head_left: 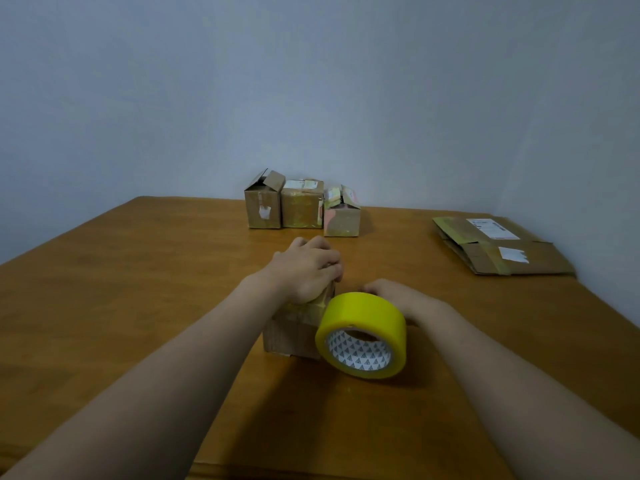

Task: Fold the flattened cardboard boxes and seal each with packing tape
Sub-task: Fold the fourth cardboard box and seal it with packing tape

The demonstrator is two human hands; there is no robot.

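Head view — brown box [289, 337], glossy yellow tape roll [363, 315].

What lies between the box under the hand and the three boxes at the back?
Only bare table; the head view shows nothing between that box and the three boxes.

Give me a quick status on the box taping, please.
Left hand gripping the small box from above. Right hand holding the yellow tape roll beside it. Flattened boxes far right, three folded boxes at back, both well clear.
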